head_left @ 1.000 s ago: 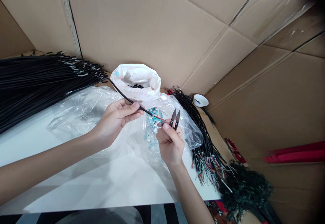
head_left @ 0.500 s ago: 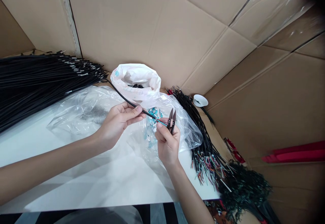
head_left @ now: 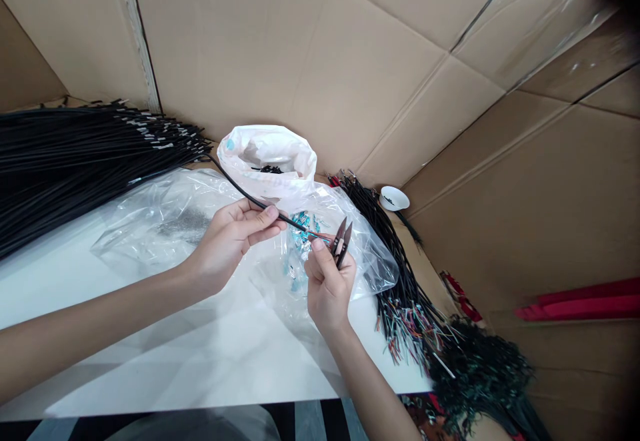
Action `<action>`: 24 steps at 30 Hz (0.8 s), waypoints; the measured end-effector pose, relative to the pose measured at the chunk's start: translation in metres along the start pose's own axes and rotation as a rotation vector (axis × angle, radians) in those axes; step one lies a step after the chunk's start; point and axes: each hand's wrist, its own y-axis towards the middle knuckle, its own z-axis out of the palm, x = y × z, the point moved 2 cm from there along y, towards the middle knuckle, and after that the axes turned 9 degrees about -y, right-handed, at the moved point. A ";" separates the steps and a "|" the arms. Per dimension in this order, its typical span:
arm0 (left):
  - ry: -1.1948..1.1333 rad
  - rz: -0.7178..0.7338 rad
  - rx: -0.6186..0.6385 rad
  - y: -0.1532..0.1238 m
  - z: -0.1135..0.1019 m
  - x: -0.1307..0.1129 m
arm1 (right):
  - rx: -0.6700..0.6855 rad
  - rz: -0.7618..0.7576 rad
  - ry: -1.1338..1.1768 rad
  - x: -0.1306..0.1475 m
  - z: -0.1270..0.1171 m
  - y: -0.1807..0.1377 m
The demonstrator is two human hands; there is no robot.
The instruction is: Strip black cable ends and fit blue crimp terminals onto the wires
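My left hand [head_left: 245, 228] pinches a black cable [head_left: 240, 189] between thumb and fingers, close to its stripped end. Thin coloured wires [head_left: 317, 235] come out of that end and run to my right hand [head_left: 330, 281], whose thumb and forefinger grip them. Also held in the right hand is a pair of thread snips [head_left: 342, 241], its two dark blades pointing up and apart. Behind the hands lies a clear plastic bag [head_left: 370, 261] with small blue and silver pieces [head_left: 301, 224] in it.
A big bundle of black cables [head_left: 90, 154] lies at the left. A white bag [head_left: 267, 141] stands by the cardboard wall [head_left: 300, 48]. More cables [head_left: 400, 268] with bared coloured wires lie on the right, near a small white bowl [head_left: 395, 198]. Dark green strands [head_left: 480, 368] heap at the table's right corner.
My right hand and the snips have tilted slightly and shifted a little to the right and down. My left hand has stayed almost still on the cable.
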 end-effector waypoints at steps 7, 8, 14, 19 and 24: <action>0.012 0.030 0.011 0.000 -0.001 0.004 | -0.094 0.044 -0.013 0.002 0.004 -0.002; 0.014 0.034 0.013 0.000 -0.001 0.004 | -0.106 0.050 -0.021 0.003 0.004 -0.001; 0.005 0.008 0.008 -0.003 -0.002 0.009 | -0.186 0.030 -0.061 0.001 0.004 -0.002; -0.015 -0.032 -0.038 -0.008 -0.001 0.010 | -0.232 -0.039 -0.172 -0.004 0.000 -0.005; -0.056 -0.062 -0.061 -0.011 0.004 0.006 | -0.207 -0.062 -0.130 -0.002 0.002 -0.007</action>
